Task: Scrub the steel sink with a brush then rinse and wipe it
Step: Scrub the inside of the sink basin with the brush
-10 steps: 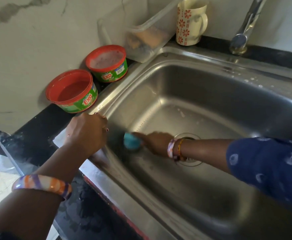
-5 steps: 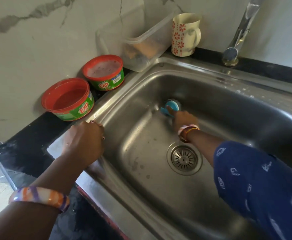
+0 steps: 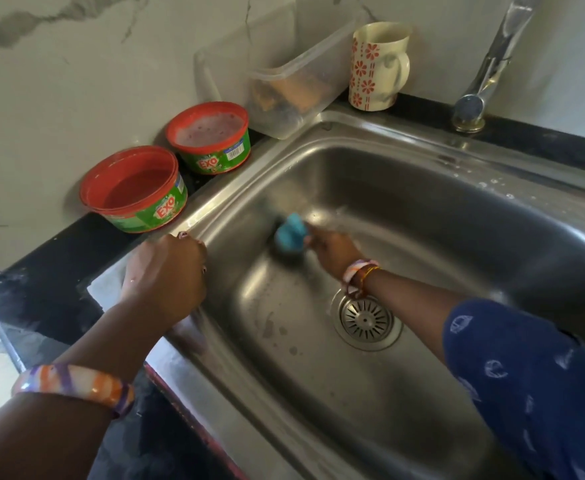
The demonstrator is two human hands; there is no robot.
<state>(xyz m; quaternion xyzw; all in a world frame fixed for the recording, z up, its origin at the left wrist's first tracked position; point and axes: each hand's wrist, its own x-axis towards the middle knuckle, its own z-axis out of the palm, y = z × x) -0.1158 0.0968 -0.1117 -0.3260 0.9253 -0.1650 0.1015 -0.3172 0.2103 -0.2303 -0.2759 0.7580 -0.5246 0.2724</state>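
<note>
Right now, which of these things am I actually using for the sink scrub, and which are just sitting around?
In use: steel sink; blue brush held in right hand; left hand resting on the rim.

Lying about: two soap tubs; clear container; flowered mug.

A black stone countertop runs along a pale marbled wall and carries an inset steel sink at the right. On the counter, left of the sink, stand two open red-rimmed green Exo dish-soap tubs: the nearer tub and the farther tub, just beside each other. Farther back, a clear plastic container stands at the sink's far-left corner, overlapping the rim. To its right, a cream mug with red flowers stands on the far counter strip, with a chrome tap mounted farther right.
</note>
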